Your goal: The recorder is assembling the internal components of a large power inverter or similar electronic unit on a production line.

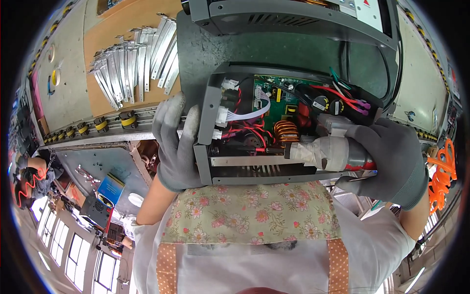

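In front of me an open dark grey metal housing [211, 105] lies with its inside showing. A green circuit board [279, 100], a copper-wound coil [286, 132] and red wires sit in it. My left hand [176, 147], in a grey glove, grips the housing's left end panel beside white connectors [221, 116]. My gloved right hand [391, 159] is closed around a power screwdriver [325, 153] wrapped in pale tape. The tool lies level over the housing's near side, its thin bit pointing left towards the end panel. Wires hide where the tip ends.
Flat silver metal strips [134, 63] lie on brown cardboard [105, 34] at the far left. Another grey housing [293, 24] stands behind. Yellow-and-black rollers [129, 120] line the bench edge. An orange coiled hose [443, 166] hangs at right. Another person's arm [36, 164] shows far left.
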Demonstrator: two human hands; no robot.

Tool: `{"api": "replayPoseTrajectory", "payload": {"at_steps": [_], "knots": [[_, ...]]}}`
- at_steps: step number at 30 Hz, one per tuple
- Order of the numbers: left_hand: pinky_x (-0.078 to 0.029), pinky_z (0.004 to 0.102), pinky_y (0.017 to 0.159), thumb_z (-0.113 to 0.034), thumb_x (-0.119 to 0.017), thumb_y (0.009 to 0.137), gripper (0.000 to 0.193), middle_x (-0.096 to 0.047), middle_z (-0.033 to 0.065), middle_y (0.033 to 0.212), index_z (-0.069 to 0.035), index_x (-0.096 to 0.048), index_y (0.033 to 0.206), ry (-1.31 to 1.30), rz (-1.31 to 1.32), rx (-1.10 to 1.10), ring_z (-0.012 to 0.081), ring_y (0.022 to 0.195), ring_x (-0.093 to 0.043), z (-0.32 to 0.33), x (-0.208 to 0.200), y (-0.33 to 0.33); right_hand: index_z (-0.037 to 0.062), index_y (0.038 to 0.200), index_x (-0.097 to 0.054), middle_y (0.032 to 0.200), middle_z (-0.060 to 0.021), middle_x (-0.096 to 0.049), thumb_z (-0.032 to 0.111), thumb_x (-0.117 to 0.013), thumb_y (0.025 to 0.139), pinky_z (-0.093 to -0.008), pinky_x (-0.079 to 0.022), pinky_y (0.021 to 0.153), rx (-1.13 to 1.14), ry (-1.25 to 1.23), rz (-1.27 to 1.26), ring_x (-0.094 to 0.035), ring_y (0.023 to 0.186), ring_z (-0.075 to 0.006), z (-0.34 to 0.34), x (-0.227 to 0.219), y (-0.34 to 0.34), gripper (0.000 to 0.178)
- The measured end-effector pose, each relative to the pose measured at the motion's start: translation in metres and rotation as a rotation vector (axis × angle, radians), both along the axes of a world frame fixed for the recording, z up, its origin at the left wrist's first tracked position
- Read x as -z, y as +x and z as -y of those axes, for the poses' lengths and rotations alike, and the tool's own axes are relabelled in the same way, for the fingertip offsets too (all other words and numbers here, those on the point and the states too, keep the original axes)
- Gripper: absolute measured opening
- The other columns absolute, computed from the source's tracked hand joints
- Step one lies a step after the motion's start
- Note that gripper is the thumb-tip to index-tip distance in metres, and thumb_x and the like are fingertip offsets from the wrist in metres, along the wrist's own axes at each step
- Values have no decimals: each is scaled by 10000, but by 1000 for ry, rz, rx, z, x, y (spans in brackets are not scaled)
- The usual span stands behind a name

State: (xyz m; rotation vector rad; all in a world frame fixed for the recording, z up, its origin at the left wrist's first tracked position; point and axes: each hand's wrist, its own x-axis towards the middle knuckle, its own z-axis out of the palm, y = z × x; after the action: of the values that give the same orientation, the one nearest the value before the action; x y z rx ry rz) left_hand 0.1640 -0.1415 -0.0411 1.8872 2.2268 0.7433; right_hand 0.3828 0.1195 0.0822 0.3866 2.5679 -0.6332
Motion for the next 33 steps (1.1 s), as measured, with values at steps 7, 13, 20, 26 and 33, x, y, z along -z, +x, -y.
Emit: {"api": "replayPoseTrajectory", "payload": {"at_steps": [7,13,20,26,33], "knots": [[-394,483,1026,-192,-577,878,507,-468,306,1330,117,-485,1269,4,-89,34,426,1216,-489,1,2,-2,80,940,-639,658,-62,-565,481,-816,493,-393,-459,539,1,-75,48,-581,633,-265,-3,3,-5,626],[-416,488,986,-328,-582,854,544,-482,252,1277,89,-539,1201,-16,-113,6,399,1155,-472,4,2,-1,18,989,-639,731,-117,-621,411,-842,432,-409,-463,567,-24,-65,56,-597,653,-321,-3,3,-7,712],[-446,454,954,-224,-538,910,447,-523,262,1254,105,-526,1213,9,-147,9,396,1134,-521,0,9,1,5,976,-633,737,-124,-626,389,-846,429,-393,-465,562,16,-74,72,-596,649,-313,0,-5,-3,702],[-448,445,948,-227,-563,895,455,-524,261,1255,96,-528,1214,-36,-180,15,387,1126,-526,4,1,-2,9,971,-634,732,-122,-624,375,-849,414,-388,-460,548,8,-70,19,-583,627,-302,-3,-2,-5,700],[-449,444,946,-228,-567,892,452,-526,260,1253,92,-532,1209,-35,-151,32,383,1118,-530,-1,-1,-2,9,965,-639,722,-111,-619,365,-858,424,-382,-460,547,-7,-66,43,-579,635,-292,0,0,-7,684]]}}
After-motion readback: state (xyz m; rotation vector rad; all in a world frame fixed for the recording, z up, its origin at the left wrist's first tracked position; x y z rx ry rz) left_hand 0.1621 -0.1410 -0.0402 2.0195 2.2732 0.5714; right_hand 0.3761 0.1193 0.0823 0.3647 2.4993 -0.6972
